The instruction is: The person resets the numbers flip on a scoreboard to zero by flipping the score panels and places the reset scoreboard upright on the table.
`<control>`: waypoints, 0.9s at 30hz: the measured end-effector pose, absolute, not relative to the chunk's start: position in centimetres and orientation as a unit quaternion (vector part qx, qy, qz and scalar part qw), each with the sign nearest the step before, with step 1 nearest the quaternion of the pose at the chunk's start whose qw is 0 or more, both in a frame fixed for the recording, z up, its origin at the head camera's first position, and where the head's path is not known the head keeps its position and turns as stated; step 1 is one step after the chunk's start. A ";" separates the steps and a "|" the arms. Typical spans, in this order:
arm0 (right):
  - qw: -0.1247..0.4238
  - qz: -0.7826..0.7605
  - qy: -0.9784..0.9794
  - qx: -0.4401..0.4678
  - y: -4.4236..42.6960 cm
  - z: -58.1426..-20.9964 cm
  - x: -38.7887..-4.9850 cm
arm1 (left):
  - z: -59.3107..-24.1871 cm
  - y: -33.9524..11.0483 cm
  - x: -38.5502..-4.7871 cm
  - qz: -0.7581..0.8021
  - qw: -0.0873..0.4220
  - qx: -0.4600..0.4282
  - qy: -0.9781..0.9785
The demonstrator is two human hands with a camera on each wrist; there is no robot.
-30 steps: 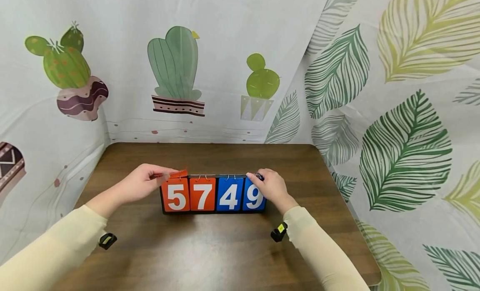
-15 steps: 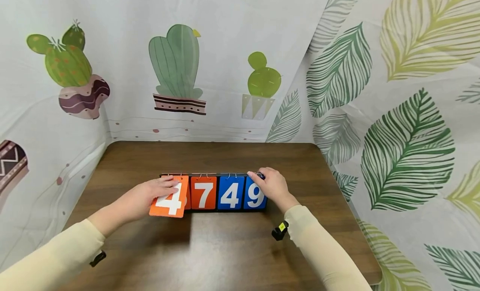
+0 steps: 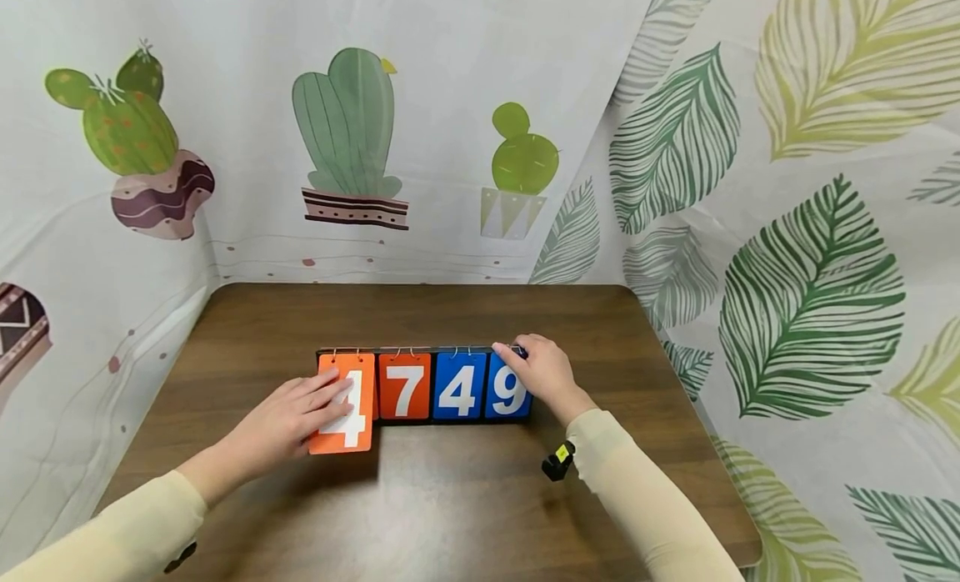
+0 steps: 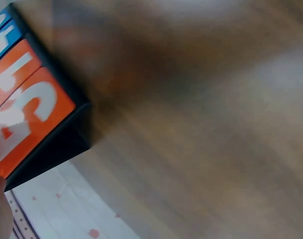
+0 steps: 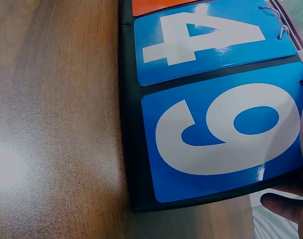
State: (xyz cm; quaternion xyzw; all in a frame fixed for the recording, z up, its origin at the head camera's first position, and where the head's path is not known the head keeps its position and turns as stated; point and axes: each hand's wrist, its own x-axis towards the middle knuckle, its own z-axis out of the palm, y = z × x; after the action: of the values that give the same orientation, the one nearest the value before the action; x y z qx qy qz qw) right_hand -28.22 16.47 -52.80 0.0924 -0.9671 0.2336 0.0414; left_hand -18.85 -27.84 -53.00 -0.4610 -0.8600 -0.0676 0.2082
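A tabletop flip scoreboard (image 3: 405,420) with a black frame stands on the table, its number cards hanging from metal rings. My left hand (image 3: 288,419) lies with extended fingers across the front of the orange 4 card (image 3: 352,436) at the left end. That card tilts outward at its lower edge; my left thumb is hidden in the head view. A 5 card (image 4: 44,102) shows in the left wrist view. At the top right corner, my right hand (image 3: 547,369) grips the frame beside the blue 9 card (image 5: 226,129), thumb in front.
An orange 7 card (image 3: 405,386) and a blue 4 card (image 3: 459,386) hang between the hands. The brown wooden table (image 3: 450,499) meets a cactus-print cloth (image 3: 450,107) behind and a leaf-print cloth (image 3: 810,315) on the right.
My left hand has brought the orange 4 card over the top and down in front of the 5, and its fingers have slid lower. The right hand keeps its place.
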 end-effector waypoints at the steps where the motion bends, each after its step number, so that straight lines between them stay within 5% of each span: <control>1: 0.041 0.234 -0.967 0.093 16.5 -52.8 -28.2 | -53.4 -28.0 -18.8 -0.069 0.215 -0.466 -0.855; 21: 0.040 0.232 -0.968 0.088 16.4 -53.0 -28.3 | -55.1 -28.3 -18.8 -0.070 0.217 -0.451 -0.863; 27: 0.042 0.232 -0.968 0.083 16.5 -53.2 -28.4 | -53.6 -27.5 -19.8 -0.127 0.259 -0.443 -0.849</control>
State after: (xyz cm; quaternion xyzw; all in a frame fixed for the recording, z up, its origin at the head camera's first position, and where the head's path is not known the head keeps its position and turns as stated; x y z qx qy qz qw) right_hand -28.39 16.46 -53.16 0.0830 -0.9683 0.2319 0.0416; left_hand -19.77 -27.48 -53.64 -0.4426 -0.8492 -0.1271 0.2585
